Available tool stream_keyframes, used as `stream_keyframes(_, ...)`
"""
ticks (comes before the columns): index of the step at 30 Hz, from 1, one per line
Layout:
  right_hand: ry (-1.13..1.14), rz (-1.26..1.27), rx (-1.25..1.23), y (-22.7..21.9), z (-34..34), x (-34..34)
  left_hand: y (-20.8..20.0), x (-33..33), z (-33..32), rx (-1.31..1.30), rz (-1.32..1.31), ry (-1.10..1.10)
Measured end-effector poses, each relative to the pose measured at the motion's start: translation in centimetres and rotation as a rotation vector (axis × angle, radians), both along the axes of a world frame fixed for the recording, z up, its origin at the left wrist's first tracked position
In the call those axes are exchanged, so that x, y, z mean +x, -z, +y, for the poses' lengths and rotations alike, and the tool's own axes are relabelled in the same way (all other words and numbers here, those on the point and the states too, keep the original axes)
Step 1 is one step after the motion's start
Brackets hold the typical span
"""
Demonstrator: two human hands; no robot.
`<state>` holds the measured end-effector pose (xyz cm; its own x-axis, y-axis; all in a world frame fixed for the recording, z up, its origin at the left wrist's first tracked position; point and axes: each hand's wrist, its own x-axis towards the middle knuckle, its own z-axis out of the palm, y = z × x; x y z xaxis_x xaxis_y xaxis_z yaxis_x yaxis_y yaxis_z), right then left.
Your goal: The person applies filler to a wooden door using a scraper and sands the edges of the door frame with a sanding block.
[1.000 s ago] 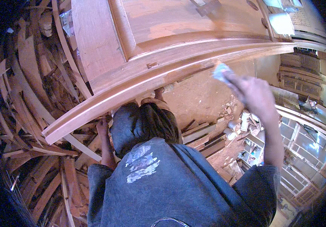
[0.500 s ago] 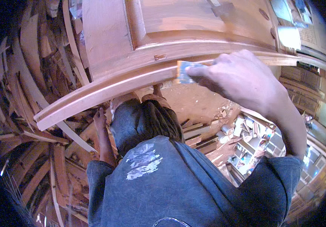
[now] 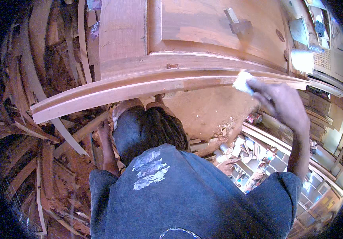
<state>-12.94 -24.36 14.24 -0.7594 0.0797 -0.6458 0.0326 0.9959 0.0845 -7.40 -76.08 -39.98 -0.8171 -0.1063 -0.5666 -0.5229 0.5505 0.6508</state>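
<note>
My right hand pinches a small folded piece of sandpaper, pale and bluish with a yellowish edge, slightly blurred. It is at the right part of a long grooved wooden rail, against or very near its front edge. Behind the rail lies a panelled wooden door with a raised centre panel and a small slot in its edge. Low at my left side, next to my thigh, my left hand hangs with its fingers curled, holding nothing that I can see.
Long wooden offcuts are piled along the left. A small wood block lies on the door panel. Tins and a cluttered shelf unit stand at lower right. Wood chips litter the earth floor.
My right hand has moved right along the rail with the sandpaper. The view has shifted a little. My left hand stays low at my side.
</note>
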Motion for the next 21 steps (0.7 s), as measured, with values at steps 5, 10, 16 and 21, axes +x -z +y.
stream_keyframes(5,-0.124,-0.064,-0.042,1.6,-6.0,-2.4,2.1,-2.4,-1.1,0.008,-0.117,0.015)
stream_keyframes(10,-0.110,-0.081,0.000,2.6,-4.5,-2.6,0.0,-5.8,0.1,0.028,-0.116,0.082)
stream_keyframes(16,0.103,0.019,-0.087,1.3,0.5,1.0,-0.9,-6.0,-1.3,0.055,-0.147,-0.012)
stream_keyframes(21,0.565,0.221,-0.432,1.6,-3.9,4.7,2.4,-2.6,-4.9,-0.044,-0.048,0.031)
